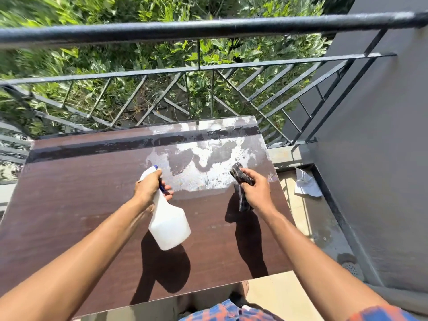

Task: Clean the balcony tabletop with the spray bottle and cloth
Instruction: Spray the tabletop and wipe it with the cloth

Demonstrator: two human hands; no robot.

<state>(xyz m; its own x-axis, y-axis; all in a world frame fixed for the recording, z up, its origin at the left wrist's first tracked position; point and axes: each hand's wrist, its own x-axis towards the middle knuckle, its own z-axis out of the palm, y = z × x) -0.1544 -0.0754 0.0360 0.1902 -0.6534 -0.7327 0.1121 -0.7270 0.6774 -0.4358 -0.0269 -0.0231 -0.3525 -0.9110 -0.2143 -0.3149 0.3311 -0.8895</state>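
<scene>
The brown wood-grain tabletop [76, 195] fills the middle of the head view, with a whitish wet patch [208, 163] at its far right part. My left hand [149, 187] grips the neck of a white spray bottle [168, 224] with a blue trigger, held above the table and tilted, nozzle pointing away toward the patch. My right hand [256, 191] holds a dark bunched cloth [240, 176] just above the table, at the right edge of the wet patch. Both hands cast dark shadows on the near half of the table.
A black metal railing [208, 27] runs along the far side of the table, with green foliage beyond. A grey wall [382, 158] rises on the right. A crumpled white paper [306, 183] lies on the tiled floor by the wall, near a floor drain [350, 267].
</scene>
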